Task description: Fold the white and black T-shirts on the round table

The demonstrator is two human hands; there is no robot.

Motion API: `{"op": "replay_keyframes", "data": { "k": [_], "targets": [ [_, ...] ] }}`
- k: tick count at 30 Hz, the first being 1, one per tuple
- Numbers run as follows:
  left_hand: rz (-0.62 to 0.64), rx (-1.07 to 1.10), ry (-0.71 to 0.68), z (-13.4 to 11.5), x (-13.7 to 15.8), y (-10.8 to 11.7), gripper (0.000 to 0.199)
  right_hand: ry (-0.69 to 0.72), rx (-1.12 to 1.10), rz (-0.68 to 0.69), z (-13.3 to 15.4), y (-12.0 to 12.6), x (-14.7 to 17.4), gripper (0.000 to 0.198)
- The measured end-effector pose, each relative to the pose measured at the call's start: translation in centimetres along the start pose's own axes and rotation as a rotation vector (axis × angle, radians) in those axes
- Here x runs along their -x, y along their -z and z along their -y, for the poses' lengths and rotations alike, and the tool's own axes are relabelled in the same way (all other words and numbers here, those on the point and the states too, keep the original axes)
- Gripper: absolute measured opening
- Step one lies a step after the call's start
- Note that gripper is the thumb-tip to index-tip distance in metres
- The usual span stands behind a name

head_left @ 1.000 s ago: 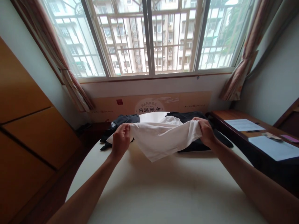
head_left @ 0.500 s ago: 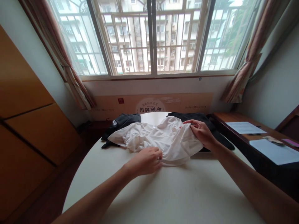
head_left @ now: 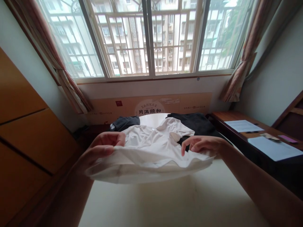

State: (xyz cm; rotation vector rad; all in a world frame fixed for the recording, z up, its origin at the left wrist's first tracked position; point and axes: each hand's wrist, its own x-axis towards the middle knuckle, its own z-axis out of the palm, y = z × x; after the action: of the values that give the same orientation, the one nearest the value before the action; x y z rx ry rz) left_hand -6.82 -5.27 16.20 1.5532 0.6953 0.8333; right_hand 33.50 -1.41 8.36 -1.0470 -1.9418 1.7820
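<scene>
Counted: one white shirt, spread on the surface, pinched at its raised near hem by left hand and right hand. Behind: one dark bundle left, one dark pile right. Far right: two paper sheets.

A thin white T-shirt lies rumpled across the pale table, its neckline toward the far side and a short sleeve spread at right, its near hem raised off the surface, stretched wide and blurred.
</scene>
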Motion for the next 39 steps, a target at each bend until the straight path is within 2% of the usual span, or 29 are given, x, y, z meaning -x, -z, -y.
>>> {"op": "replay_keyframes", "data": {
  "k": [2, 4, 6, 8, 10, 12, 14, 16, 18, 20, 21, 22, 23, 26, 28, 33, 39],
  "targets": [
    [0.208, 0.001, 0.010, -0.1, 1.4, 0.7, 0.056, -0.104, -0.046, 0.188, 0.0, -0.7, -0.6, 0.045],
    [0.403, -0.103, 0.044, 0.2, 2.3, 1.1, 0.055, -0.184, -0.014, 0.399, 0.0, -1.8, -1.6, 0.052],
    [0.554, -0.193, 0.129, 0.6, 2.6, 1.1, 0.053, -0.207, 0.058, 0.512, -0.1, -3.0, -2.6, 0.059],
    [0.670, -0.221, 0.265, 1.0, 1.9, 0.9, 0.053, -0.151, 0.120, 0.393, -0.6, -3.6, -3.4, 0.061],
    [0.691, -0.269, 0.361, 1.8, 0.5, 0.9, 0.053, -0.032, 0.169, 0.103, -1.5, -3.2, -4.0, 0.057],
    [0.534, -0.397, 0.337, 3.3, -1.4, 1.8, 0.049, 0.104, 0.221, -0.279, -2.8, -1.4, -4.5, 0.050],
    [0.226, -0.609, 0.212, 5.4, -3.6, 3.6, 0.042, 0.165, 0.308, -0.670, -4.1, 1.4, -5.0, 0.039],
    [-0.107, -0.867, 0.117, 7.6, -5.8, 6.1, 0.035, 0.101, 0.391, -0.979, -5.2, 4.4, -5.7, 0.029],
    [-0.391, -1.081, 0.130, 9.2, -8.0, 8.8, 0.031, -0.041, 0.457, -1.147, -5.8, 6.9, -6.8, 0.025],
    [-0.621, -1.286, 0.205, 10.0, -10.0, 11.1, 0.041, -0.175, 0.530, -1.189, -6.1, 8.5, -8.2, 0.026],
    [-0.692, -1.369, 0.259, 10.1, -10.9, 12.0, 0.046, -0.223, 0.562, -1.176, -6.1, 8.9, -8.9, 0.027],
    [-0.720, -1.429, 0.317, 10.2, -11.7, 12.8, 0.049, -0.259, 0.587, -1.152, -6.1, 9.2, -9.5, 0.026],
    [-0.697, -1.457, 0.373, 10.3, -12.4, 13.4, 0.048, -0.280, 0.601, -1.122, -6.2, 9.3, -10.1, 0.025],
    [-0.470, -1.404, 0.456, 10.9, -13.8, 14.5, 0.026, -0.260, 0.576, -1.078, -6.2, 9.5, -10.9, 0.023],
    [-0.427, -1.373, 0.448, 11.5, -14.2, 15.0, 0.017, -0.191, 0.543, -1.117, -6.3, 9.7, -10.5, 0.022],
    [-0.638, -1.364, 0.461, 11.8, -14.4, 15.6, 0.034, -0.059, 0.386, -1.245, -6.7, 10.9, -7.9, 0.026],
    [-0.763, -1.350, 0.429, 10.2, -15.2, 16.5, 0.031, -0.132, 0.315, -1.246, -6.4, 13.7, -6.7, 0.039]
  ]
}}
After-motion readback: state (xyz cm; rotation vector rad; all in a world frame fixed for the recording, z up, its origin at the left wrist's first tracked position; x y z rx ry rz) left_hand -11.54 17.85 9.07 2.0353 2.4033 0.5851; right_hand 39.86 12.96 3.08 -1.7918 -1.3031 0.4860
